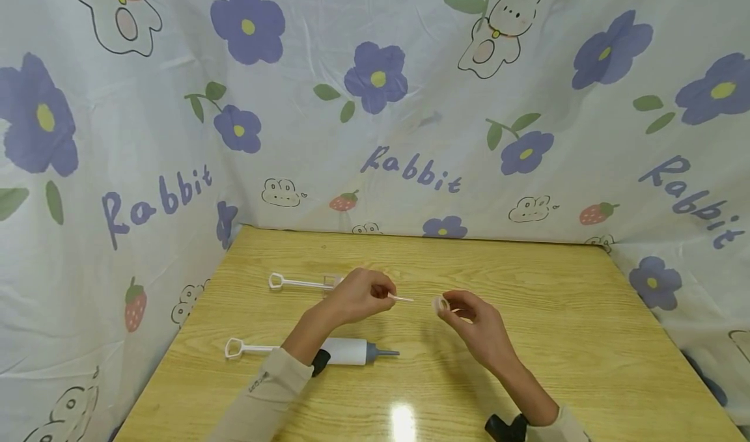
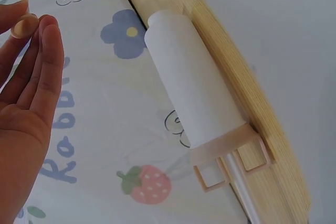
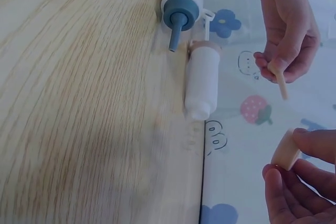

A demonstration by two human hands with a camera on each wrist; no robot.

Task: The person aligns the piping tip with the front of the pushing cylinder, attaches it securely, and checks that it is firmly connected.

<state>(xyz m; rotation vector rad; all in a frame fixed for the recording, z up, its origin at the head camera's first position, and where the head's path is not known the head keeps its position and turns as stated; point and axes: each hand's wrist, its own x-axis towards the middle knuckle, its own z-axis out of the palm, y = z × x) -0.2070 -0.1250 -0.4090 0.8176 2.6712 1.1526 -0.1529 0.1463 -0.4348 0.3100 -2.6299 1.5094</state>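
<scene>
My left hand (image 1: 363, 297) pinches a small beige nozzle (image 1: 403, 298) by its wide end, the thin tip pointing right. In the left wrist view the nozzle's round base (image 2: 25, 26) sits between thumb and fingers. Across a short gap, my right hand (image 1: 477, 328) holds a short beige ring (image 3: 286, 151) between thumb and fingertips. Both parts are above the table, apart from each other. Behind my left hand lies a white syringe-like barrel (image 2: 194, 80) with a beige collar and two finger loops; its front end has no nozzle on it.
A second white barrel (image 1: 347, 351) with a blue-grey nozzle (image 3: 178, 24) lies nearer, partly under my left forearm. Both plunger handles (image 1: 234, 348) point left. The wood-grain table (image 1: 556, 299) meets a patterned cloth (image 1: 410, 136) at the back and sides.
</scene>
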